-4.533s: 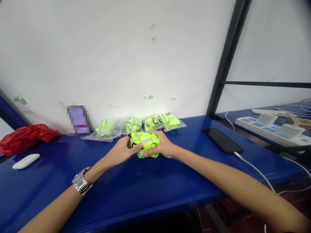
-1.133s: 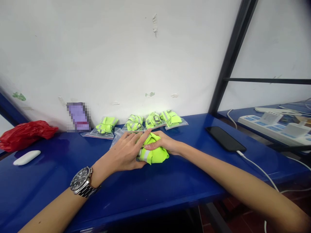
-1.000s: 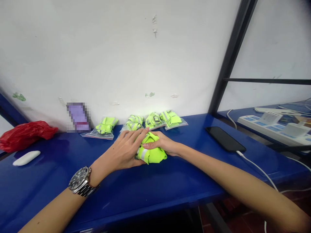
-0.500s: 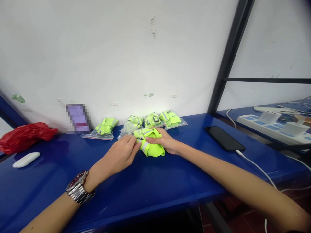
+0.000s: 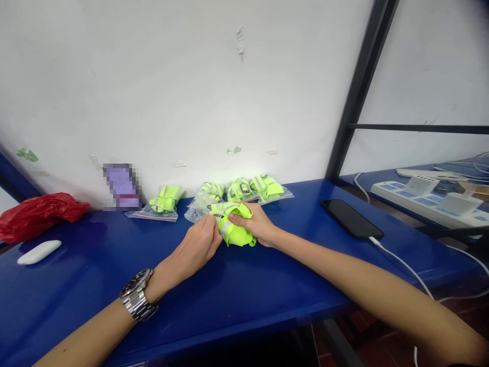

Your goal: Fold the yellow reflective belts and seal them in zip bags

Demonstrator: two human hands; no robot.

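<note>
A neon-yellow reflective vest (image 5: 236, 235) with grey stripes is bunched up between my two hands, just above the front-middle of the blue table. My right hand (image 5: 260, 224) is wrapped round its right side, thumb lying across the top. At the vest's left edge my left hand (image 5: 199, 241) is closed in a pinch on the fabric, its fingertips partly hidden. A steel watch (image 5: 139, 295) is on my left wrist. Right behind the hands lie several similar yellow bundles in clear zip bags, among them one bagged vest (image 5: 270, 187) at the right and another bagged vest (image 5: 167, 199) farther left.
A blurred-out upright phone (image 5: 123, 187) leans on the wall. A red plastic bag (image 5: 42, 214) and a white rounded case (image 5: 39, 252) lie at the left. To the right are a black phone (image 5: 351, 218) on a cable and a power strip (image 5: 428, 204) beyond the dark post.
My left wrist has turned and shifted slightly right, with the fingers still at the vest's left edge. The vest has been squeezed a little narrower in my right hand.
</note>
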